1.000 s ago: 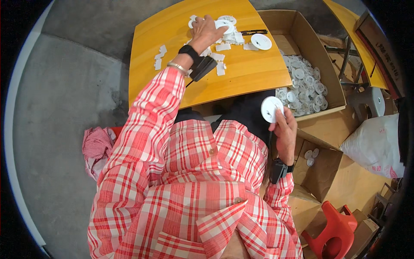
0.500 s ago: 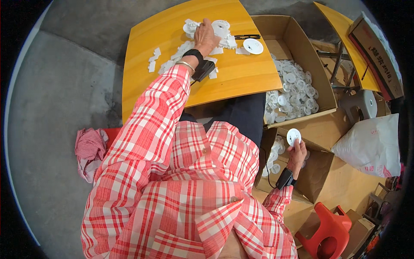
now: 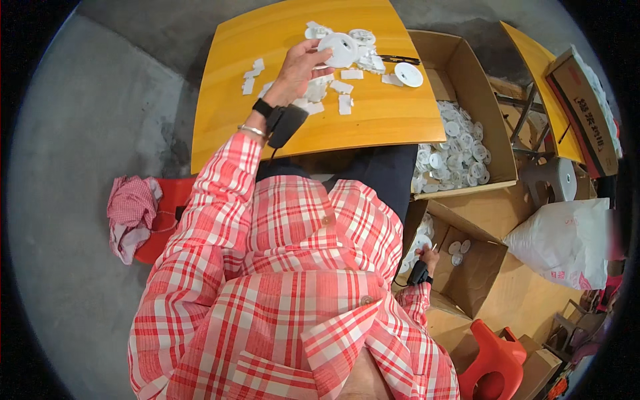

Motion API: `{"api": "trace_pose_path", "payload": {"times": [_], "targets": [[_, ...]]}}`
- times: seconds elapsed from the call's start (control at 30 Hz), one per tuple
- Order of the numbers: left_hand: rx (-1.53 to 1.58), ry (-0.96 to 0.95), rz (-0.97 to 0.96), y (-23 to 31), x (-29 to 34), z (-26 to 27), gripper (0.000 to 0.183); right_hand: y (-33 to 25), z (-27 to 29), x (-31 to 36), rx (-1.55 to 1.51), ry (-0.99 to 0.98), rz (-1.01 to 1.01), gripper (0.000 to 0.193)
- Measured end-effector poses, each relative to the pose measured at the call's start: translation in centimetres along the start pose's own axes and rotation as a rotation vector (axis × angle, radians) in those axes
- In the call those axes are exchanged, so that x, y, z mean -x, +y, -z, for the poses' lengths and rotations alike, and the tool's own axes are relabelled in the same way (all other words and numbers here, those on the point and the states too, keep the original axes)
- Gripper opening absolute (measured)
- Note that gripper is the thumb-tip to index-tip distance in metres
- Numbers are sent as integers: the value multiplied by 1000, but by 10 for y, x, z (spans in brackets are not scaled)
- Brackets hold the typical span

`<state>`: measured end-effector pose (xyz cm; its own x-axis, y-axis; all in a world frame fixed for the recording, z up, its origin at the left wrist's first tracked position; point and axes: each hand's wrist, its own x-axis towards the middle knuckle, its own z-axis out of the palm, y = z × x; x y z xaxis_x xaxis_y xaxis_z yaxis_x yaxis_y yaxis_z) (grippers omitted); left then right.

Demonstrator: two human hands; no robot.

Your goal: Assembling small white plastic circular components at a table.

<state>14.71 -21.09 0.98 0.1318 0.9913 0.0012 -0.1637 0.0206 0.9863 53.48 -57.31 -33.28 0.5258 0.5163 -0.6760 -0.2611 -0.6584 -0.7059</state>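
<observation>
Over the far part of the bench (image 3: 373, 123), the person's left hand (image 3: 297, 70) grips a white disc (image 3: 339, 48) by its near left edge, fingers bent around the rim, the face with its small dark centre turned up. Low on the right, the right hand (image 3: 428, 258) reaches into a small carton (image 3: 490, 268), beside the white discs along its left side (image 3: 425, 229); it is too small and shaded to tell whether its fingers are closed on anything.

Judging by how things lie, the work is partway through. Discs already lie in the small carton: a cluster at its left, and three loose discs (image 3: 456, 259) apart from them to the right, with much of the carton's floor bare. These look like the finished share, though that is a judgement.

Plenty seems left. On the bench, a heap of small white parts (image 3: 371, 61) lies just right of the held disc, with rectangular white pieces (image 3: 345, 104) scattered nearer and another few off to the left. One more white disc (image 3: 409, 75) lies at the bench's right side, near a slim black tool (image 3: 400, 60). Right of the bench, a large carton (image 3: 485, 83) holds a deep jumble of round whitish parts (image 3: 460, 147); whether those are done or waiting cannot be told.
</observation>
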Motion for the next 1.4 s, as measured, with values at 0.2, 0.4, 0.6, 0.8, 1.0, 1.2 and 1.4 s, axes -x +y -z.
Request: {"api": "trace_pose_path", "payload": {"times": [0.2, 0.4, 0.6, 0.8, 1.0, 1.2, 1.4], "targets": [[351, -55, 146, 14, 77, 75, 27, 19, -43, 31, 265, 50, -95, 24], [455, -17, 275, -34, 140, 89, 39, 93, -48, -6, 345, -40, 31, 26], [290, -16, 171, -29, 180, 97, 45, 26, -86, 30, -127, 29, 413, 28], [-31, -187, 67, -40, 172, 84, 55, -153, -144, 104, -46, 50, 754, 28], [-201, -249, -12, -48, 161, 50, 40, -250, -210, 182, 112, -569, 961, 29], [-272, -284, 11, -51, 158, 29, 32, -262, -242, 191, 219, -897, 1061, 36], [-320, -266, -99, -60, 149, 24, 37, -261, -241, 190, 170, -958, 949, 33]]}}
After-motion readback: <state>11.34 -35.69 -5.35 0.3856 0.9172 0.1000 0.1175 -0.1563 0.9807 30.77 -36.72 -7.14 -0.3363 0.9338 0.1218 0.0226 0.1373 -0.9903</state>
